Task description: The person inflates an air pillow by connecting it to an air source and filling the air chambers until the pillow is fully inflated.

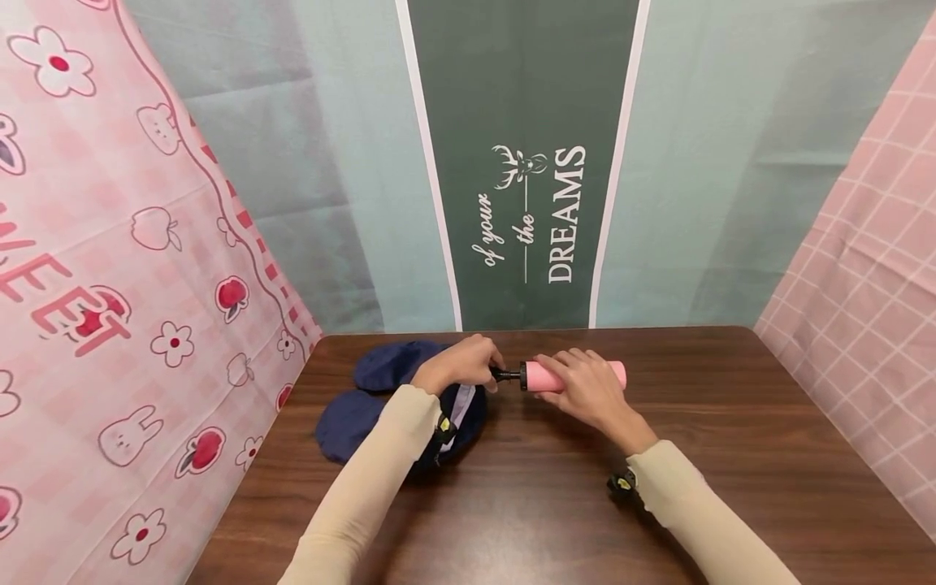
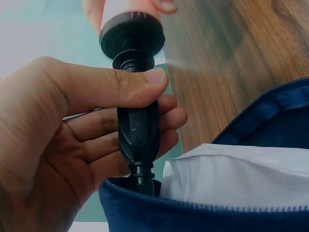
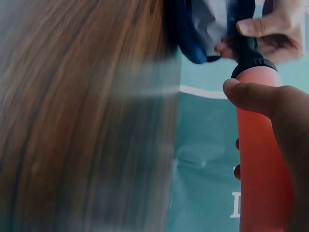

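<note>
My right hand (image 1: 585,386) grips a pink hand pump (image 3: 260,159) round its barrel. My left hand (image 1: 468,361) pinches the pump's black end piece (image 2: 137,128), thumb over it and fingers behind. The lower tip of that piece goes down into the unzipped opening of a navy fabric neck pillow (image 1: 351,422). White inner material (image 2: 236,176) shows through the opening, beside the black tip. Where exactly the tip meets the inside is hidden by the navy edge. The pump lies roughly level above the table in the head view.
The brown wooden table (image 1: 570,504) lies under both hands. A green printed curtain (image 1: 526,97) hangs behind its far edge. Pink cloths hang at the sides, the left one (image 1: 168,268) with flowers and fruit, the right one (image 1: 870,244) checked.
</note>
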`<action>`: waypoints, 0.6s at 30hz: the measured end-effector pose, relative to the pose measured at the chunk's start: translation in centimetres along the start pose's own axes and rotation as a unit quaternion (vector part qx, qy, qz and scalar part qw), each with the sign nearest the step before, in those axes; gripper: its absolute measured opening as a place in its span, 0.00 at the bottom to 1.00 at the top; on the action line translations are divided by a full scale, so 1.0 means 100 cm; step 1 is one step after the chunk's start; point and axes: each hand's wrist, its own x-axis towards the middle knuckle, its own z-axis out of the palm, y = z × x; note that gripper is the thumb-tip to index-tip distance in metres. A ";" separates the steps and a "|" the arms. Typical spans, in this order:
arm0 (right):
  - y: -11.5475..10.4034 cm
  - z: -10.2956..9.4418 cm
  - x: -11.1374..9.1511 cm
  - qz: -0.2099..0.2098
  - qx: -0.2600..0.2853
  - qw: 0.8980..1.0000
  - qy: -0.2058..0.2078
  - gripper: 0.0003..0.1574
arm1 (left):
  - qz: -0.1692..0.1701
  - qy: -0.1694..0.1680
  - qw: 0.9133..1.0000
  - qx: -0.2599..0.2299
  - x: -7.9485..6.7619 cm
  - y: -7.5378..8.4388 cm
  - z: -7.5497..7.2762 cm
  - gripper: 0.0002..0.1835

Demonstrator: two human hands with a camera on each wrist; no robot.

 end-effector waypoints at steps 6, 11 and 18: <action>-0.006 0.002 0.006 -0.010 -0.005 1.000 0.000 0.41 | 0.009 -0.003 1.000 -0.012 0.004 0.003 -0.001 0.13; -0.004 0.001 0.007 -0.016 -0.010 1.000 -0.005 0.41 | 0.008 -0.007 1.000 -0.016 0.004 0.001 0.000 0.14; 0.004 -0.005 0.008 -0.021 -0.014 1.000 -0.013 0.41 | 0.000 -0.004 0.999 -0.038 0.002 -0.004 -0.002 0.18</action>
